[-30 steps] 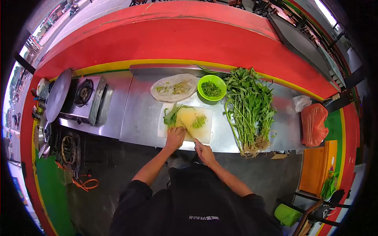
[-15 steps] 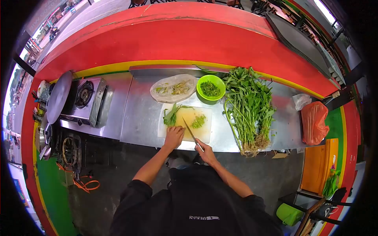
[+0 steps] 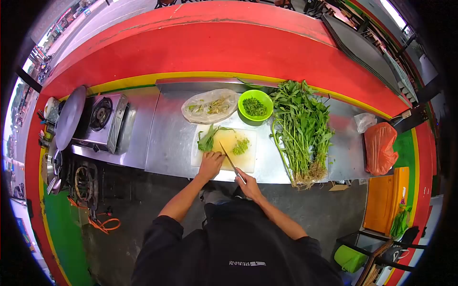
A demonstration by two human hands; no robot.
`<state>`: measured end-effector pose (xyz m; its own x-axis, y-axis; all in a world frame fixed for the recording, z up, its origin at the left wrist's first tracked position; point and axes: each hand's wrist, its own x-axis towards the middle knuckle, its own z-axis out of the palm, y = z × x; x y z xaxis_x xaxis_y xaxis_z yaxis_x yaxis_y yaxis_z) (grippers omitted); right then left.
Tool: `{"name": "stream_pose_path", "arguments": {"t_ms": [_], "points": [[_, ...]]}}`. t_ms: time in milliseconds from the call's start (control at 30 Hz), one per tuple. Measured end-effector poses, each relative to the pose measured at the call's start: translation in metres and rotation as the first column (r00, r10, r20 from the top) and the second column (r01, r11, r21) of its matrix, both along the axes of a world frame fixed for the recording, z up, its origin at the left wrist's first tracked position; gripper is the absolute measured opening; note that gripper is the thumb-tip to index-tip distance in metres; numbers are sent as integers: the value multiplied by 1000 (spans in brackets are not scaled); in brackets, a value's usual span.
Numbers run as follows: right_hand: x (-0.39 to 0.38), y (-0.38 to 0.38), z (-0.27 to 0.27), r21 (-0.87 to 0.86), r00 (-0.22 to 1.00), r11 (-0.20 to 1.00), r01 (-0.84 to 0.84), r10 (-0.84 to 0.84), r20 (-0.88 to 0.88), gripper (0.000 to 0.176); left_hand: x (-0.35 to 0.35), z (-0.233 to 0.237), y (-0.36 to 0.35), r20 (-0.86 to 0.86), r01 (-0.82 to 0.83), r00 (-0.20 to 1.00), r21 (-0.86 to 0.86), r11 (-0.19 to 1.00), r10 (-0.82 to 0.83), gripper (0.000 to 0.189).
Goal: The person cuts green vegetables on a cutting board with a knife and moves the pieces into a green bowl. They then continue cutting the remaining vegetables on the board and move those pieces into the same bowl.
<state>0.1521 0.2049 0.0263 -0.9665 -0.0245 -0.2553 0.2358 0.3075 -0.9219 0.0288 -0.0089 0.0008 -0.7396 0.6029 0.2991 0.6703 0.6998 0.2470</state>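
Observation:
A kitchen knife (image 3: 229, 159) is gripped in my right hand (image 3: 247, 186), its blade angled up and left over the white cutting board (image 3: 195, 161). Curled on the board left of the blade, my left hand (image 3: 211, 165) is closed on leafy greens (image 3: 207, 141), whose leaves spread out beyond the fingers. Close by the blade, on its right, lies a small heap of chopped stems (image 3: 241, 147). The stem ends under my left fingertips are too small to make out.
Behind the board are a plastic bag with plant scraps (image 3: 210, 107) and a lime-green bowl (image 3: 242, 114) of chopped greens. A large leafy bunch with roots (image 3: 305, 133) lies to the right, near an orange-red bag (image 3: 380, 148). A gas stove (image 3: 102, 121) stands left.
Both hands stay at nearly the same spot on the board. The knife's tip has shifted very slightly left, nearer the left fingertips.

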Motion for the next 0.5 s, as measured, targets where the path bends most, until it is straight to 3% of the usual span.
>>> {"name": "stream_pose_path", "arguments": {"t_ms": [167,233,433,500], "points": [[0,-1,-4,37,997,999,5,-3,-77,50,-1,0,-1,-2,16,1000,-2,1000,-16,35],[0,1,-1,35,1000,999,-8,7,9,50,-1,-1,-1,5,13,1000,-2,1000,-13,35],[-1,4,-3,113,1000,993,-31,31,0,51,-1,3,-1,29,11,1000,-6,1000,-11,37],[-1,6,-1,103,995,993,-53,43,89,54,-1,2,-1,41,14,999,-1,1000,-14,38]]}}
